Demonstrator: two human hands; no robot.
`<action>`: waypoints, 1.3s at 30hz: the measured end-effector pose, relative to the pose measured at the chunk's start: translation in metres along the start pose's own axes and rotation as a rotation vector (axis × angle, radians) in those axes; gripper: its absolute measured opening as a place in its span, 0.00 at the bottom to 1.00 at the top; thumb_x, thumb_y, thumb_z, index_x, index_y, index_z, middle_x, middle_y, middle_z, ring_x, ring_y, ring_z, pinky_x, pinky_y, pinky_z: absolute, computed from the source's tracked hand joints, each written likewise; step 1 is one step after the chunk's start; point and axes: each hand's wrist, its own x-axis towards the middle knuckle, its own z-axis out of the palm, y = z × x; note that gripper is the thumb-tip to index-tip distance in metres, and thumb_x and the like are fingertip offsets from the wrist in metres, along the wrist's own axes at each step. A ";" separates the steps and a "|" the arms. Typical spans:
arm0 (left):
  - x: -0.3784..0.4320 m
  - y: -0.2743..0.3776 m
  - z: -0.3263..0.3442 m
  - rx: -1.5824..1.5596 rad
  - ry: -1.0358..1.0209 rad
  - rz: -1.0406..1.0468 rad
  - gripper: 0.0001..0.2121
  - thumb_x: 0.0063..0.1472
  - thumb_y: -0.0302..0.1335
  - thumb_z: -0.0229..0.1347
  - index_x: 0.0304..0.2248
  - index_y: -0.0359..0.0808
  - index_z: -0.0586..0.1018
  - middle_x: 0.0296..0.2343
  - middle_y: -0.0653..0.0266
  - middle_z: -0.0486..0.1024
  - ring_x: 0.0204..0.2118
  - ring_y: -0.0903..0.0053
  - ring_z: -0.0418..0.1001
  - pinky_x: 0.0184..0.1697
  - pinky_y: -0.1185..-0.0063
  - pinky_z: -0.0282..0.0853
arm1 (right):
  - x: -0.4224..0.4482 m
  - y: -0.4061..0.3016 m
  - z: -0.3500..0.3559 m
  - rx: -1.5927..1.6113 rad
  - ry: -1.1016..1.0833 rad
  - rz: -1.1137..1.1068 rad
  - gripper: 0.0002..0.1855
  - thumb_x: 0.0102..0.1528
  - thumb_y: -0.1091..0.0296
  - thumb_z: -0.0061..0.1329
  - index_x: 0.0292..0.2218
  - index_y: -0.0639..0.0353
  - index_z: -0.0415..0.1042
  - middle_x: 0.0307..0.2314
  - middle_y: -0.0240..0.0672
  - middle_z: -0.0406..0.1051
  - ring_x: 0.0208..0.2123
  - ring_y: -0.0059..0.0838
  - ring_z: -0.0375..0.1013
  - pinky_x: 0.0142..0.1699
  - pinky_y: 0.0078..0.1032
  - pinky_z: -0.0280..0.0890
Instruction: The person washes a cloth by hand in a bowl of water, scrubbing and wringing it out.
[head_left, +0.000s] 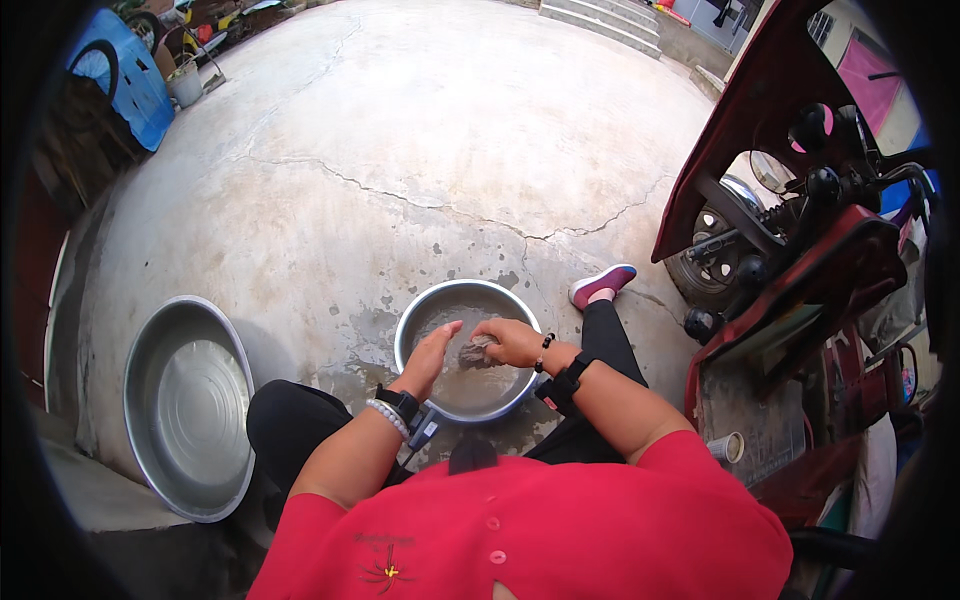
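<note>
A round metal basin (466, 414) with murky water stands on the concrete between my legs. My right hand (508, 343) is over its right half, its fingers closed on a wet greyish-brown cloth (475, 352). To the left, my left hand (430, 358) is held above the basin's left side with the palm turned inward; it holds nothing that I can see, and a gap separates it from the cloth. Both wrists carry beads and black straps with small devices.
A larger metal basin (196, 397) leans at my left. On the right stands a dark red three-wheeled vehicle (795, 300) with a paper cup (727, 448) on its floor. Concrete steps (604, 22), a white bucket (184, 84) and a blue sheet (135, 82) lie farther off.
</note>
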 end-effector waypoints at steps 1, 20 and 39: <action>0.000 0.003 0.004 -0.002 0.002 -0.015 0.24 0.69 0.44 0.37 0.55 0.38 0.67 0.55 0.65 0.64 0.58 0.77 0.58 0.60 0.72 0.50 | 0.000 -0.004 -0.003 -0.010 0.010 -0.002 0.19 0.49 0.71 0.46 0.44 0.58 0.70 0.37 0.45 0.73 0.40 0.42 0.72 0.46 0.33 0.66; -0.008 0.018 0.002 -0.300 0.021 0.057 0.26 0.68 0.48 0.38 0.40 0.32 0.78 0.36 0.66 0.76 0.40 0.83 0.70 0.46 0.81 0.63 | -0.010 -0.101 -0.057 0.696 0.155 0.051 0.15 0.57 0.72 0.43 0.46 0.63 0.70 0.38 0.32 0.72 0.40 0.21 0.70 0.47 0.21 0.65; -0.015 0.024 0.012 -0.429 -0.350 -0.034 0.35 0.66 0.55 0.25 0.52 0.33 0.66 0.39 0.51 0.75 0.40 0.63 0.76 0.39 0.70 0.74 | 0.005 -0.074 -0.078 1.095 0.399 0.004 0.15 0.60 0.71 0.44 0.47 0.64 0.67 0.36 0.32 0.72 0.36 0.23 0.72 0.41 0.21 0.68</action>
